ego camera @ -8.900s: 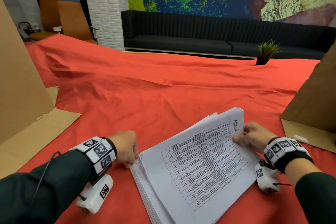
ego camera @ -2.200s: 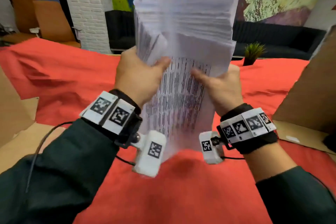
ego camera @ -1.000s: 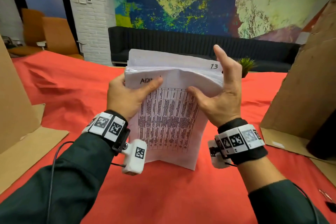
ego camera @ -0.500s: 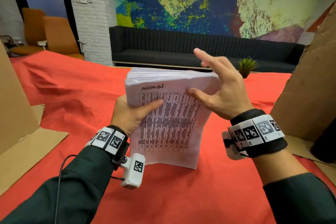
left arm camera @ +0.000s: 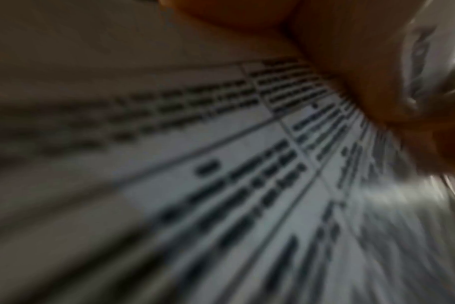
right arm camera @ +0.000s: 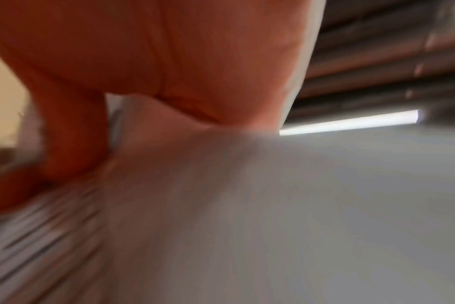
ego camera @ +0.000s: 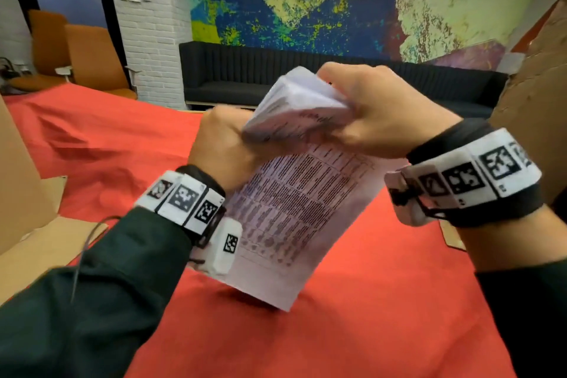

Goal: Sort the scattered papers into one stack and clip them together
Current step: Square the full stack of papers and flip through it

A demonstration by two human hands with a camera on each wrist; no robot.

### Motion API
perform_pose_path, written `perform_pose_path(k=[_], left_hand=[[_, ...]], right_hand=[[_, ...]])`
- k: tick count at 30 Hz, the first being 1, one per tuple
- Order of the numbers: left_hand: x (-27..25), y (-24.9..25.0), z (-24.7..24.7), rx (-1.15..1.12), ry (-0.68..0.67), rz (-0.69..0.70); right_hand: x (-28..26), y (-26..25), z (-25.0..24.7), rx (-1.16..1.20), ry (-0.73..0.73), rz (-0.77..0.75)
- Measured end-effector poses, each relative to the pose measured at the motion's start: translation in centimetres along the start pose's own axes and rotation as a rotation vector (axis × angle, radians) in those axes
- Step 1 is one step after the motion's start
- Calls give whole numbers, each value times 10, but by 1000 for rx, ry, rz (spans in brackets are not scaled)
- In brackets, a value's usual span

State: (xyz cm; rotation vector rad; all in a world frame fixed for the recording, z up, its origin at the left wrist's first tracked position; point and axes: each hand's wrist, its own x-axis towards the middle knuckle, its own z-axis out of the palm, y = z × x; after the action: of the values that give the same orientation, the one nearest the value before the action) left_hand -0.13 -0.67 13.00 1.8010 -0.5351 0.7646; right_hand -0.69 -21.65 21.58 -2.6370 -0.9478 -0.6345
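The paper stack (ego camera: 294,199) is up in the air above the table (ego camera: 352,331), tilted, its lower corner close to the red cloth, whether touching is hard to say. The top sheet carries a printed table of dark text, and the upper end of the stack bends over toward the far side. The right hand (ego camera: 383,113) clamps that bent end, fingers (ego camera: 340,75) curled over the top and thumb pressing on the printed face. The left hand (ego camera: 221,144) grips the stack's left edge, fingers wrapped behind the paper, so their exact lie cannot be told. Both wrist views are badly blurred: print close up on the left, plain white sheet on the right. Cardboard panels (ego camera: 18,169) flank the red table, a black sofa (ego camera: 306,70) and a painted wall beyond.
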Motion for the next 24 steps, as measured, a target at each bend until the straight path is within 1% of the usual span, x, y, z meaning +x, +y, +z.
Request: perform_pose_path(k=[1, 2, 4, 5, 6, 7, 8, 9, 10, 11, 12, 13, 14, 16, 18, 19, 20, 21, 22, 23, 24], left_hand=[[10, 9, -3, 31, -55, 30], [21, 17, -6, 63, -105, 32], [37, 23, -5, 140, -178, -12], [39, 20, 0, 189, -218, -49], [36, 15, 6, 259, -275, -90], [28, 4, 14, 342, -358, -148], [13, -9, 21, 418, -476, -230], [-6, -25, 27, 480, -627, -330], [-25, -44, 31, 526, -781, -434], [-45, -62, 33, 565, -908, -525], [-62, -79, 33, 609, -1000, -589], [-74, -93, 31, 651, -1058, -618], [-83, -105, 27, 704, -1088, -622], [-89, -125, 13, 783, -1098, -644], [-90, -137, -8, 791, -1110, -699], [-89, -140, -19, 737, -1100, -721], [-89, -140, -30, 625, -1056, -747], [-92, -139, -38, 435, -952, -785], [-95, -138, -44, 165, -800, -852], [-100, -135, -47, -145, -633, -960], [-106, -130, -48, -448, -502, -1079]], right_hand=[[-1, -2, -5, 79, -41, -20], [-4, 0, -9, 192, -61, -24], [-16, 9, -8, 433, -76, 23], [-23, 15, -1, 491, -82, 80], [-32, 24, 12, 543, -92, 164], [-44, 34, 31, 624, -113, 282], [-58, 45, 53, 737, -149, 430], [-75, 55, 76, 822, -205, 597], [-92, 63, 98, 856, -276, 749], [-108, 73, 119, 841, -343, 857], [-123, 80, 136, 805, -398, 934], [-134, 86, 149, 766, -435, 984], [-142, 91, 159, 742, -441, 1032], [-152, 102, 173, 739, -434, 1094], [-156, 106, 175, 737, -434, 1118], [-157, 106, 174, 786, -416, 1117], [-159, 105, 173, 881, -376, 1110], [-161, 105, 171, 990, -330, 1094], [-164, 106, 168, 1092, -281, 1081], [-164, 107, 165, 1176, -239, 1068], [-165, 109, 164, 1239, -195, 1070]])
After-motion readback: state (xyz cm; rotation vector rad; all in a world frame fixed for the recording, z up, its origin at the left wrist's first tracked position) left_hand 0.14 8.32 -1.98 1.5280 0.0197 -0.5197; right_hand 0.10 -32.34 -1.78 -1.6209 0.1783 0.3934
